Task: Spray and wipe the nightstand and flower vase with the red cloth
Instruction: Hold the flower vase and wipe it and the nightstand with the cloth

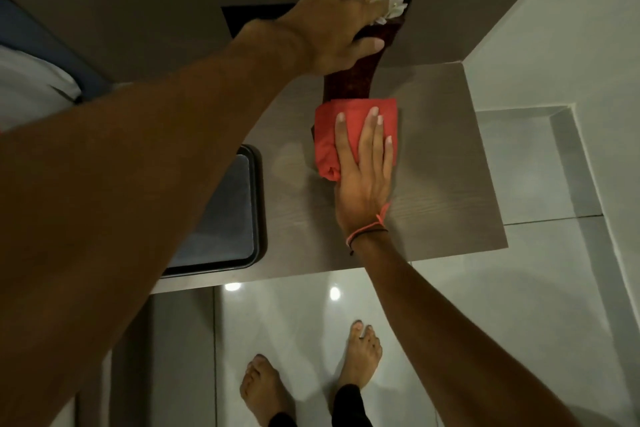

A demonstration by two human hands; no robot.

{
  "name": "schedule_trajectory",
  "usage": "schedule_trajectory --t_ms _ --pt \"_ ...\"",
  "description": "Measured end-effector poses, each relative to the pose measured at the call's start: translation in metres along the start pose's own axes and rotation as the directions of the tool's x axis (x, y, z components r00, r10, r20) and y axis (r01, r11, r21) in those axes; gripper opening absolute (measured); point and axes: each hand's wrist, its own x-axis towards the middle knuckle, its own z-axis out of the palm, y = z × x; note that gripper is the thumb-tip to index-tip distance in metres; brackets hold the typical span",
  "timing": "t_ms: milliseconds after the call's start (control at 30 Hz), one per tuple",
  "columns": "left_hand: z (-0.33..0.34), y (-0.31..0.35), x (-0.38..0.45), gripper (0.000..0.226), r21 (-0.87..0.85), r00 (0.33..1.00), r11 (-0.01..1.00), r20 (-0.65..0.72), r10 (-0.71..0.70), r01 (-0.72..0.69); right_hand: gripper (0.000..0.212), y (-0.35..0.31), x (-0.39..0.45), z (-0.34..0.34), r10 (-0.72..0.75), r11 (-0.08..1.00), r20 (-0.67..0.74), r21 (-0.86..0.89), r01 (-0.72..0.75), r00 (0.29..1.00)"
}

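A tall dark red flower vase [349,81] with white flowers [391,5] at its top stands near the back of the grey wooden nightstand [446,163]. My left hand [332,33] grips the vase's upper part from the left. My right hand [363,163] lies flat, fingers spread, and presses the folded red cloth [349,121] against the vase's lower part. The cloth hides the foot of the vase. No spray bottle is in view.
A dark tray [258,211] with a glossy grey inside sits on the nightstand's left side, partly under my left forearm. A bed with white linen [31,87] lies at the far left. White walls close the right side, and my bare feet [360,354] stand on shiny floor tiles.
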Motion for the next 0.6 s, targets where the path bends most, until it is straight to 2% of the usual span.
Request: schedule_trajectory --t_ms 67,167,300,367,433,500,533,600 --pt "-0.002 -0.001 0.0 0.058 -0.024 1.0 1.0 -0.004 0.001 -0.001 0.062 0.007 -0.008 0.001 -0.06 0.996 0.022 -0.061 0.062 0.998" --pt "-0.002 -0.001 -0.002 0.058 -0.011 1.0 1.0 -0.01 0.021 -0.021 0.069 0.012 -0.025 -0.003 -0.116 0.99 0.126 -0.069 0.125 0.985" --pt "0.0 0.003 -0.005 0.056 0.022 0.999 0.999 -0.021 0.042 -0.042 0.052 0.008 -0.047 -0.021 -0.113 0.986 0.168 -0.105 0.131 0.979" --pt "0.001 0.004 -0.006 0.057 0.038 0.999 0.998 -0.026 0.043 -0.042 0.052 0.006 -0.057 -0.033 -0.11 0.992 0.188 -0.033 0.118 0.976" --pt "0.002 0.006 -0.006 0.057 0.052 0.998 0.997 -0.024 0.05 -0.049 0.055 0.006 -0.068 -0.046 -0.004 0.989 0.18 0.149 -0.023 0.984" --pt "0.002 0.007 -0.007 0.057 0.056 0.999 0.997 -0.019 0.05 -0.049 0.057 0.005 -0.069 -0.057 0.223 0.899 0.107 0.361 -0.247 0.969" --pt "0.002 0.007 -0.008 0.057 0.059 0.999 0.997 -0.018 0.047 -0.046 0.058 0.004 -0.062 -0.062 0.317 0.845 0.045 0.439 -0.304 0.947" --pt "0.003 0.008 -0.008 0.058 0.064 0.999 0.997 -0.02 0.044 -0.043 0.058 -0.002 -0.036 -0.064 0.388 0.808 -0.079 0.508 -0.298 0.918"
